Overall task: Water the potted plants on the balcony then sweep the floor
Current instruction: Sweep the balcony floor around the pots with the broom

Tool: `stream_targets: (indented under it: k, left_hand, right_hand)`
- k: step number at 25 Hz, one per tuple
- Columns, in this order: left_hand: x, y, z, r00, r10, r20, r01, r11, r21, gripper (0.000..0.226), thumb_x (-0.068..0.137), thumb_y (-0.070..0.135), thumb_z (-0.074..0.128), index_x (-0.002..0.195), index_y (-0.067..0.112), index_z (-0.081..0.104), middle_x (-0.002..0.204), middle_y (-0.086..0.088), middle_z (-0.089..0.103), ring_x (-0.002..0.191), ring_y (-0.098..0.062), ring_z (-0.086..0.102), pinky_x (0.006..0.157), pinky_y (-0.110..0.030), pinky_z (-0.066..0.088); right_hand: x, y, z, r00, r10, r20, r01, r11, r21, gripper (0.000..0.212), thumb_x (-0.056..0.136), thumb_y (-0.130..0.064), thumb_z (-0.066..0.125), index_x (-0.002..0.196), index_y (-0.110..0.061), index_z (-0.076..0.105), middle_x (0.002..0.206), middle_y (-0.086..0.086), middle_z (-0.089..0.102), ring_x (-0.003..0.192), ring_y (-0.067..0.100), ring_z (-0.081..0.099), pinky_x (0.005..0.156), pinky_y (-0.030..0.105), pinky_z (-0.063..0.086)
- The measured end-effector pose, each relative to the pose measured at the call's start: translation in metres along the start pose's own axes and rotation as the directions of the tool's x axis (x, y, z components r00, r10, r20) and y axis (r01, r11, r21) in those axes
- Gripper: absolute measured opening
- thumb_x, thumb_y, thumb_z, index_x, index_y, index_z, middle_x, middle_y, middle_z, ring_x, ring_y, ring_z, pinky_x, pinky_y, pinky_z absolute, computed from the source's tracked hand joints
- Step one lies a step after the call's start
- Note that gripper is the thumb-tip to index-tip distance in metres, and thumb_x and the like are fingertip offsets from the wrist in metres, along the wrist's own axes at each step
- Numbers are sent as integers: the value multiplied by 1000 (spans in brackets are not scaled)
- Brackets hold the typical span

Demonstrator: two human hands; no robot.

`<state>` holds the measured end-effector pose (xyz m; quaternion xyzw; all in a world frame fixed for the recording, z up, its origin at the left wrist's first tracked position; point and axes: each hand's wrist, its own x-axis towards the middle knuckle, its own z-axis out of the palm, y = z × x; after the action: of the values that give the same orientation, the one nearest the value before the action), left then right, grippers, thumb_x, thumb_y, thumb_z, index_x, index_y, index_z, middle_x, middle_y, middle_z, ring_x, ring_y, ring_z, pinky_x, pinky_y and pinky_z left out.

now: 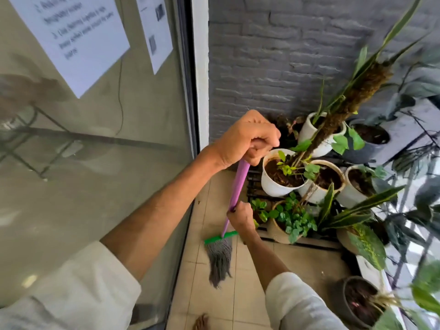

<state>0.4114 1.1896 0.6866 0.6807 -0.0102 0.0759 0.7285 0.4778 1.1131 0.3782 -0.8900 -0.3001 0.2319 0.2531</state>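
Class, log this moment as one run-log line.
phase: sweeping | left hand: grips broom handle top | right hand: grips lower | bristles: on floor tiles

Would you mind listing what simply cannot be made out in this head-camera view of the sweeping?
- Text on the paper sheets behind the glass: too blurred to read.
- Top end of the purple broom handle: covered by the left hand.
- Handle section lower down: wrapped by the right hand.
- Dark pot at bottom right: cut off by the frame edge and leaves.
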Motion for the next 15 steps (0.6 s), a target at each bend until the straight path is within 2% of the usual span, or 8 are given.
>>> stream_targets:
  k: [1,3,6,9,11,13,15]
  left_hand:
    - [6,3,-13,1000,-1,5,1,1000,15,47,81,1,51,42,22,35,41,5,27,39,-14,15,46,-23,14]
    - [15,10,-38,1000,-2,-8,2,999,47,47,82,2,51,42,21,35,42,5,27,38,-14,17,47,-23,16]
    - [35,15,-74,999,15,-39,-12,996,83,47,81,1,50,42,22,34,41,6,26,39,-13,17,48,-23,17]
    - [63,18,-116,997,21,-79,-14,996,88,46,81,2,50,42,21,33,40,7,28,38,-11,19,47,-22,18]
    - [87,8,-136,985,28,-170,-15,997,77,46,81,4,52,41,19,34,39,6,30,36,-10,22,45,-20,21]
    - [114,-18,-144,917,86,-389,-60,995,78,44,81,12,57,41,20,40,38,4,33,36,-13,27,45,-21,27]
    - [151,-49,-148,723,205,-659,-131,978,160,44,85,27,57,43,23,44,41,4,38,42,-21,38,52,-28,38]
  right_hand:
    - [16,-10,-1,1000,-13,-11,13,1000,3,20,87,-7,65,100,5,74,74,5,62,60,18,58,39,8,35]
    - [47,-29,-2,999,-43,-32,43,999,6,19,86,-6,65,98,6,74,72,4,60,59,17,56,33,9,32]
    - [92,-52,-9,996,-70,-46,71,997,16,17,87,-7,67,98,4,74,74,3,63,59,16,60,37,7,35]
    - [143,-68,-18,996,-75,-46,75,997,-1,17,87,-11,67,99,-1,75,76,3,66,63,19,63,49,21,48]
    - [184,-75,-21,996,-81,-31,81,997,-3,19,85,-13,67,97,-1,75,75,5,68,67,24,68,59,32,57]
    - [224,-75,-23,998,-68,-8,68,998,8,19,83,-12,65,94,-1,75,74,6,67,71,30,71,61,34,57]
    - [269,-72,-30,997,-65,34,65,998,-5,19,78,-13,61,88,-4,74,75,9,69,73,32,71,64,39,60]
